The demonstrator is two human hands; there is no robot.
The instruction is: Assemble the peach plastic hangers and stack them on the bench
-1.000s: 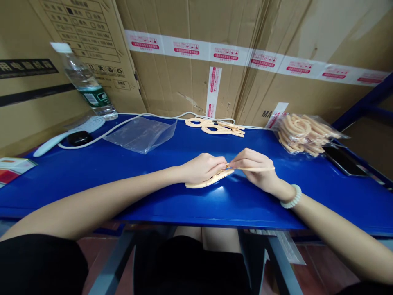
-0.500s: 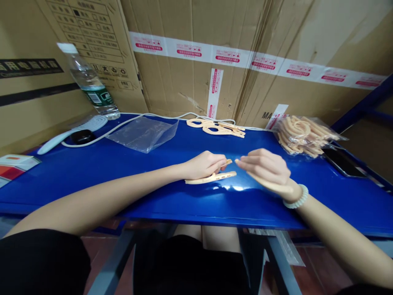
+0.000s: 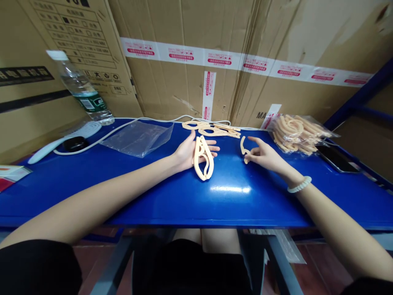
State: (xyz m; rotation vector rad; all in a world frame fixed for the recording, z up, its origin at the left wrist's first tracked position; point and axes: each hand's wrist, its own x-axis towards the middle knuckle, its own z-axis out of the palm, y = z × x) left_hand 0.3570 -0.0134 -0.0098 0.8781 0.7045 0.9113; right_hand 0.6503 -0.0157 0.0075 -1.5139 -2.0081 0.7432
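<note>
My left hand (image 3: 189,150) holds a peach plastic loop-shaped piece (image 3: 204,163) upright over the blue table (image 3: 123,184), fingers wrapped round its upper part. My right hand (image 3: 264,154) pinches a small curved peach hook piece (image 3: 243,148) a little to the right. Both hands are stretched toward the back of the table. Just beyond them lies a small pile of peach pieces (image 3: 211,129) by the cardboard boxes.
A clear bag of peach pieces (image 3: 296,133) and a black phone (image 3: 336,157) lie at the right. A flat empty plastic bag (image 3: 136,138), a white cable (image 3: 123,125), a black puck (image 3: 73,143) and a water bottle (image 3: 80,90) stand at the left. Cardboard boxes (image 3: 196,61) wall off the back.
Both hands have moved away from me toward the back pile. The left hand lifted the loop piece from lying flat to upright; the right hand separated, now carrying the small hook piece.
</note>
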